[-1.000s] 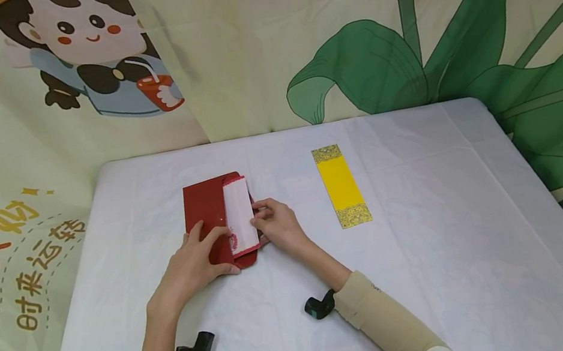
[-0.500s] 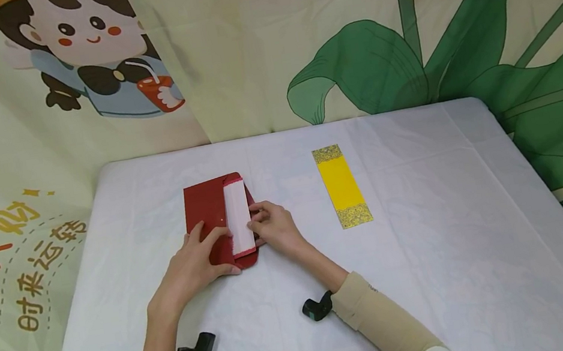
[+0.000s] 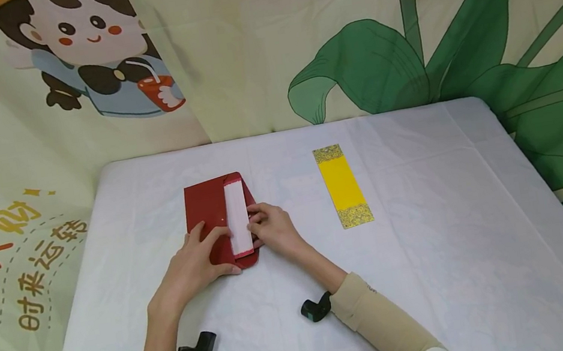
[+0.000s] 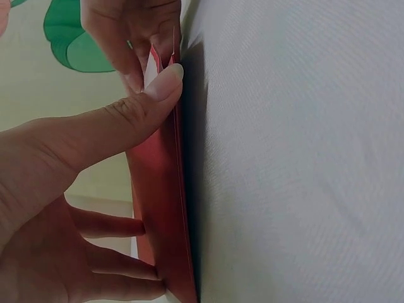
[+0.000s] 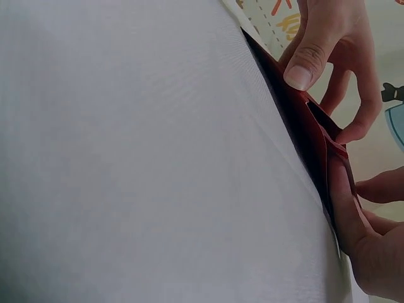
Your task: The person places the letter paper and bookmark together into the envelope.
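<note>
A red envelope (image 3: 203,202) lies on the white-covered table, its flap side to the right. Part of a white paper with red edges (image 3: 237,215) sticks out of its mouth. My left hand (image 3: 188,265) holds the envelope, thumb at the near edge and fingers spread over the top; the left wrist view shows the thumb (image 4: 161,88) against its side. At the mouth, my right hand (image 3: 277,230) pinches the paper's outer edge between thumb and fingers. In the right wrist view one right finger (image 5: 341,186) reaches in under the paper, beside the red flap.
A yellow paper strip (image 3: 343,184) with patterned gold ends lies right of the envelope. Black wrist cameras (image 3: 197,349) jut from both cuffs over the tablecloth (image 3: 434,249). A printed curtain (image 3: 241,54) hangs behind the table's far edge.
The white paper has slid left, deeper into the red envelope, so a narrower strip of it shows. My right hand has moved slightly left with it. The left hand stays in place.
</note>
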Tool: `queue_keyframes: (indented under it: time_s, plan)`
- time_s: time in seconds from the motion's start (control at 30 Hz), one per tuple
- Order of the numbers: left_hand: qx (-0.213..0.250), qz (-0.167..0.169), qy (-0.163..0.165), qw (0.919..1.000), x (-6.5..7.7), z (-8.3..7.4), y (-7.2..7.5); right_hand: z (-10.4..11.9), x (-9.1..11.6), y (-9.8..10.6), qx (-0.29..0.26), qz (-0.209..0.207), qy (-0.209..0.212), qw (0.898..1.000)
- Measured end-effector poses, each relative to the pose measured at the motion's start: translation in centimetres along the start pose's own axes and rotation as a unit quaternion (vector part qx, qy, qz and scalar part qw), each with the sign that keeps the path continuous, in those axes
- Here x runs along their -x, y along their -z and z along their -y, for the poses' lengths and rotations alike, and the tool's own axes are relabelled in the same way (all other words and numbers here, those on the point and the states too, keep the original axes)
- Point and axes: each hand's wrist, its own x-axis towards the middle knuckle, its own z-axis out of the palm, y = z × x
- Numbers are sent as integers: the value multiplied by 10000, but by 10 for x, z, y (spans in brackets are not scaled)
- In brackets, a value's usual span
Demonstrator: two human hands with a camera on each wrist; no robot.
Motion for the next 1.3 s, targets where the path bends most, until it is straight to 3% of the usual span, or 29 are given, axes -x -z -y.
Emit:
queue_keyframes:
  time_s: [0.77, 1.3]
  plan:
    - [77, 4, -12, 10000, 1, 3, 1, 1, -2, -11, 413, 70, 463, 9980]
    - [104, -6, -3, 9999, 0, 1, 1, 1, -3, -17, 602, 91, 519, 9968]
